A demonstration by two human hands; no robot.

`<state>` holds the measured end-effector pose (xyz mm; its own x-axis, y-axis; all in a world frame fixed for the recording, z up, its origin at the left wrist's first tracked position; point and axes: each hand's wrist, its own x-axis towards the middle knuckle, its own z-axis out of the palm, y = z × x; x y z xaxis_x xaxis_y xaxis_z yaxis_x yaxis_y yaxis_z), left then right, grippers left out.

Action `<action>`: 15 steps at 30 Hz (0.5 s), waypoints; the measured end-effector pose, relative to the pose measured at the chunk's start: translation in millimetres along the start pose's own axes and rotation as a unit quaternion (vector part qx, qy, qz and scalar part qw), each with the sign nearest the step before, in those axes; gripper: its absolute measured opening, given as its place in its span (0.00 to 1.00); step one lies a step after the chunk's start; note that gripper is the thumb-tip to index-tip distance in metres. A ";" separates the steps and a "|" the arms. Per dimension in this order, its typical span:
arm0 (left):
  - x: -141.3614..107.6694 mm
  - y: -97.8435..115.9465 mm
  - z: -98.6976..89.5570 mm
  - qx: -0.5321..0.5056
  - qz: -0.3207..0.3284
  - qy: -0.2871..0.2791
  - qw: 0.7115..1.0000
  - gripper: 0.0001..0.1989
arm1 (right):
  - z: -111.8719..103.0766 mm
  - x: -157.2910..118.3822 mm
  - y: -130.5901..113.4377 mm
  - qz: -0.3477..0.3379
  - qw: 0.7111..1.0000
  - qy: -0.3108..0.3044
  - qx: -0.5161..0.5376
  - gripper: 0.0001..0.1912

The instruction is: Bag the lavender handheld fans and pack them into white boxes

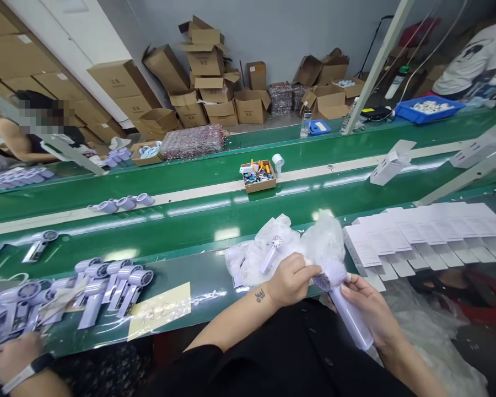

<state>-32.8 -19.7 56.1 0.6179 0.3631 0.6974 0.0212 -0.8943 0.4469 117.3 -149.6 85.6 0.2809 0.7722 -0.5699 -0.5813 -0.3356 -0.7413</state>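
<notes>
Lavender plastic handheld fan (353, 320) in hand, looks partway; finished count unclear.
Right grip (370, 311) clasps its handle by the green table (209, 267); left grip (293, 275) at its head, can't tell if pinching; unbagged lavender fans (93, 300) remain at left.

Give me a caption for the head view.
Right hand holding a lilac device, left hand at its round end, beside plastic bags and white boxes.

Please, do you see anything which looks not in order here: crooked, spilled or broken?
The open carton stack by the wall looks uneven, and a carton left of it leans sideways. White specks near the yellow sheet may be scraps or glare. I see no clear spill or damage.
</notes>
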 end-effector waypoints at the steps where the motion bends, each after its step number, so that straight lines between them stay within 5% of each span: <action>1: -1.6 1.2 1.5 0.019 0.016 0.003 1.000 0.13 | 1.1 -2.0 -0.4 -0.006 1.000 0.013 0.002 0.22; 8: 2.5 6.0 23.1 0.021 0.163 -0.047 0.985 0.13 | -8.3 -7.8 3.6 0.044 0.995 0.053 0.073 0.31; 12: -0.2 18.5 37.9 0.002 0.047 -0.082 0.996 0.12 | -22.2 -3.3 6.1 0.024 0.986 0.144 0.085 0.22; 15: 11.0 33.0 52.5 -0.102 -0.035 -0.178 0.978 0.10 | -31.7 1.5 11.2 0.011 0.975 0.209 0.075 0.16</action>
<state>16.0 -59.0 49.0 0.8562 0.2754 0.4371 -0.0612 -0.7860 0.6151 135.3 -169.3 65.2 0.5355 0.4679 -0.7031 -0.6870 -0.2428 -0.6849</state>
